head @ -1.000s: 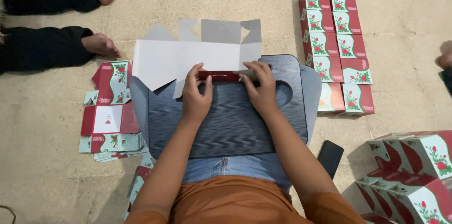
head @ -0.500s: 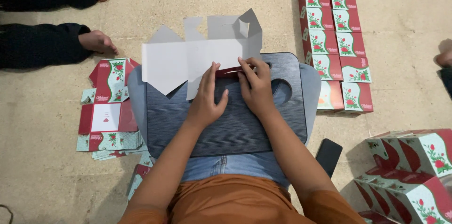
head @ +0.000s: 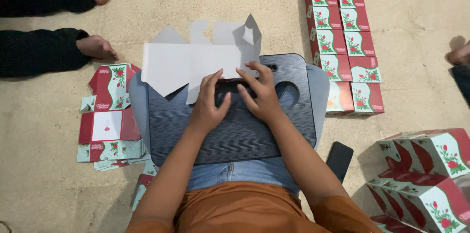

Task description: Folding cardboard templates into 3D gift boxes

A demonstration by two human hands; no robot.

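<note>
Your left hand (head: pixel 208 105) and right hand (head: pixel 262 97) press flat, fingers spread, on the unfolded grey carton blank (head: pixel 200 59) lying across the dark lap tray (head: pixel 235 130). Keep the crease pinned under your fingertips and fold squarely along the scored line.

Both hands (head: pixel 237 98) on flat carton (head: pixel 196 59)

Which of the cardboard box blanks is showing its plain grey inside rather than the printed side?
The unfolded grey cardboard blank under both hands on the dark lap tray; the flat red-and-green blanks stacked at left lie print-side up.
</note>
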